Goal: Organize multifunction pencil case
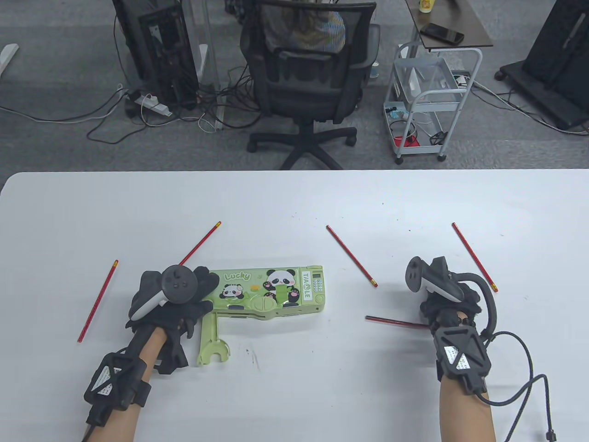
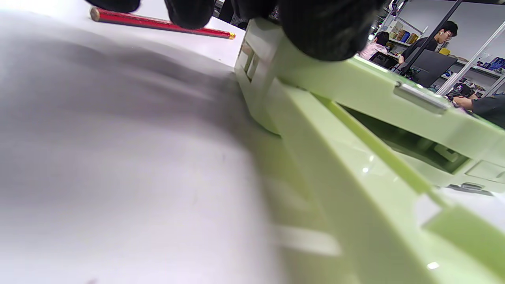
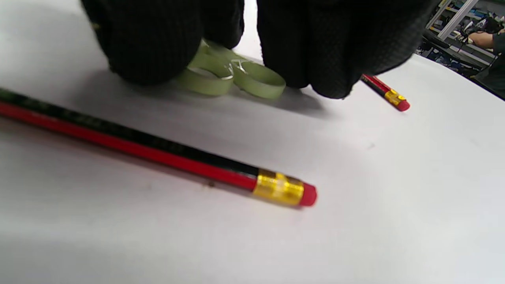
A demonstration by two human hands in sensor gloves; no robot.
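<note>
Your left hand (image 1: 172,294) rests on the left end of the case (image 1: 271,290), fingers pressing its top, likely to steady it on the worktop (image 1: 294,391) while a side tray (image 1: 212,338) juts out toward you. Your right hand (image 1: 444,299) hovers at the right, fingertips (image 3: 150,43) down over small green scissors (image 3: 232,75); whether that grip has closed on them I cannot tell. A pencil (image 3: 158,152) lies just beside; others are scattered farther off.
</note>
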